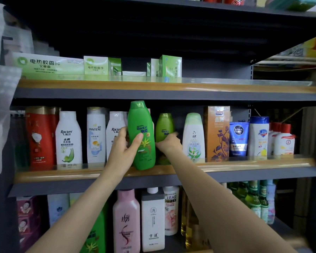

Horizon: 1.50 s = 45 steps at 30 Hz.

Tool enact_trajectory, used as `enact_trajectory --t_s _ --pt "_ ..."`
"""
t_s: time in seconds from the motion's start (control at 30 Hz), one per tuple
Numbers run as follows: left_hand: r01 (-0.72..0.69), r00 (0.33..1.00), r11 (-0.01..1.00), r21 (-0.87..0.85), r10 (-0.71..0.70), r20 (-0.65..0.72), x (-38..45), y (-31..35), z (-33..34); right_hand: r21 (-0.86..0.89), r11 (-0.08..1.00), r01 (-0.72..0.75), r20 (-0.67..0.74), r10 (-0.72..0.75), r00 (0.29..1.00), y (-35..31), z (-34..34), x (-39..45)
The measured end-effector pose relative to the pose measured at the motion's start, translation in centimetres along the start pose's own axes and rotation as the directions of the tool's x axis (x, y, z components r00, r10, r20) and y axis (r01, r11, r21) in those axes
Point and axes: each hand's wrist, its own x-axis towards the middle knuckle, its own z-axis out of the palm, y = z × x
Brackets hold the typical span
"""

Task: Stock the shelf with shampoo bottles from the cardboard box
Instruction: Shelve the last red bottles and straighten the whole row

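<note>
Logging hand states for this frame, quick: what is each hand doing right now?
Left hand: grips the bright green Rejoice bottle at the shelf edge.
Right hand: reaches the darker green Rejoice bottle behind; grip cannot be told.

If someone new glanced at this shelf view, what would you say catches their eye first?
The bright green Rejoice bottle, held in the left hand at the front edge of the middle shelf, stands out at once. Just right of it, the right hand reaches in and touches a smaller olive-green Rejoice bottle set further back. To the right stands a tall orange box.
</note>
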Motion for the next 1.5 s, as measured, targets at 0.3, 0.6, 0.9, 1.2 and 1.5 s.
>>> enact_trajectory --t_s 0.3,0.6,0.9,1.2,1.5 --pt "0.023 1.000 1.000 0.001 -0.023 0.006 -0.1 -0.2 0.1 0.094 0.992 -0.079 0.083 0.071 0.994 0.4 0.5 0.2" --pt "0.010 1.000 1.000 0.019 -0.009 -0.005 -0.1 -0.4 -0.2 0.181 0.974 -0.137 0.194 0.101 0.976 -0.1 0.3 0.6" --pt "0.007 1.000 1.000 0.025 -0.007 0.001 0.2 -0.8 -0.5 0.059 0.998 -0.011 0.014 0.010 1.000 0.3 0.4 -0.1" --pt "0.018 1.000 1.000 0.004 -0.018 0.010 0.3 -0.8 -0.2 0.076 0.997 -0.035 -0.012 0.036 0.999 0.3 0.4 0.1" --pt "0.028 1.000 1.000 0.000 -0.028 0.012 0.3 -1.0 -0.4 0.110 0.994 -0.023 0.024 0.021 1.000 0.1 -0.2 -0.4"
